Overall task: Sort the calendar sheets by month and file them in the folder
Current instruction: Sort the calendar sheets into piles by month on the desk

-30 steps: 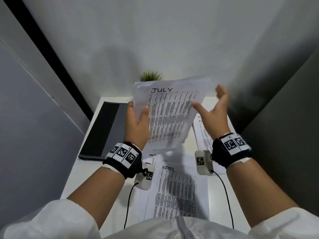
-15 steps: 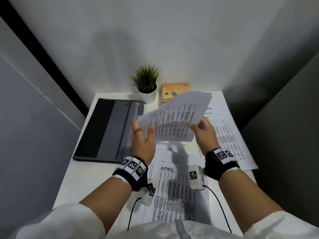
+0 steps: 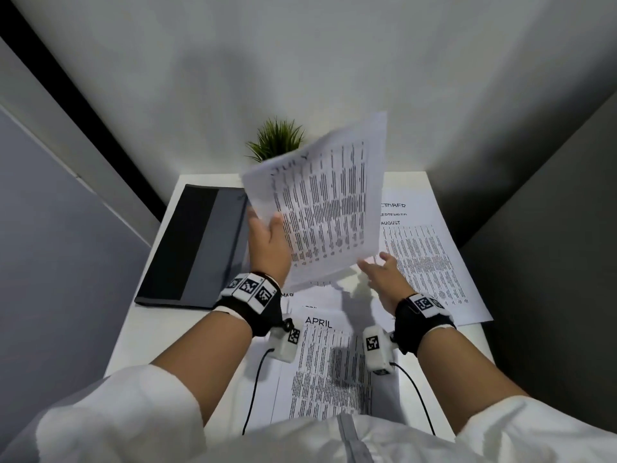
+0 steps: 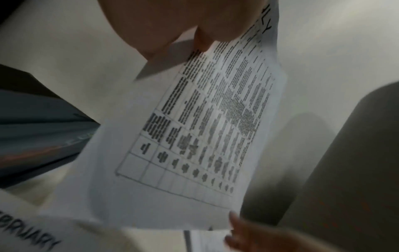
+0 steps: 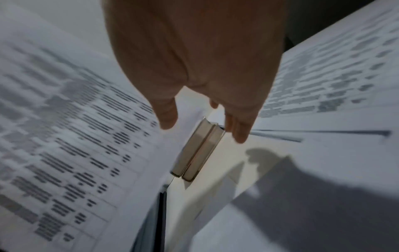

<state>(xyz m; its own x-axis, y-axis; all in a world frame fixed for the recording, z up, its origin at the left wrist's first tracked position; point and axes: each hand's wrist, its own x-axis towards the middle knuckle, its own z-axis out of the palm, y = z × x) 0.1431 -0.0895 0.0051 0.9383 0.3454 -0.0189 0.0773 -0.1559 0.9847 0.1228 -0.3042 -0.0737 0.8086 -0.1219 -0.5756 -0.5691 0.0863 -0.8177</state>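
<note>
White table (image 3: 160, 332) before me. Landmark: APRIL sheet (image 3: 334, 372), nearest me. Dark folder (image 3: 197, 245) lay left of it; AUGUST stack (image 3: 430, 262) right; potted plant (image 3: 277, 142) beyond.

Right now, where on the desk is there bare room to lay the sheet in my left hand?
The bare desk shows near of the folder, left of the April sheet. The middle and right are crowded: the August pile covers the right. The left hand holds the July sheet.
</note>
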